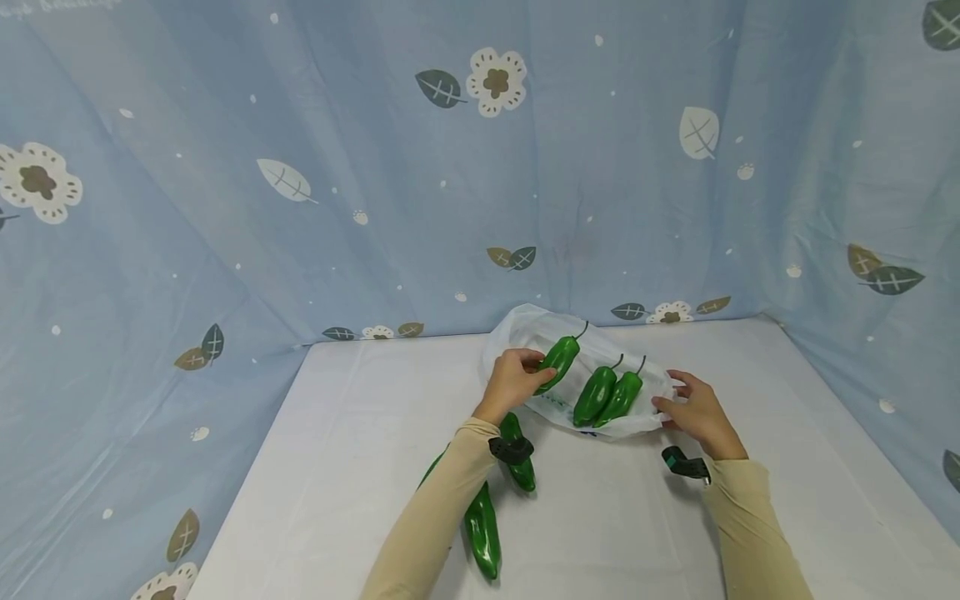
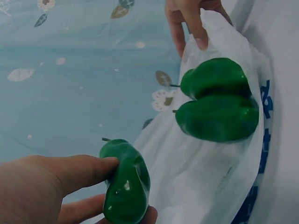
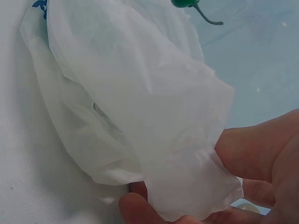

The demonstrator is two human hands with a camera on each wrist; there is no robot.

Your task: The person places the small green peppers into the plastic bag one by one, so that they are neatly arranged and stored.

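Observation:
In the head view my left hand (image 1: 513,383) grips a green pepper (image 1: 560,360) by its lower end, its stem pointing up and right, over a white plastic bag (image 1: 528,327). The left wrist view shows thumb and fingers round this pepper (image 2: 127,182). Two more green peppers, one on the left (image 1: 595,396) and one on the right (image 1: 622,398), lie side by side on the bag. My right hand (image 1: 699,412) pinches the bag's right end; in the right wrist view the crumpled bag (image 3: 154,107) hides some of its fingers.
Closer to me on the white table (image 1: 600,517) lie more green peppers, one (image 1: 517,454) beside the left wrist and another (image 1: 482,533) partly under the left forearm. A blue patterned curtain (image 1: 375,167) stands along the table's back and sides.

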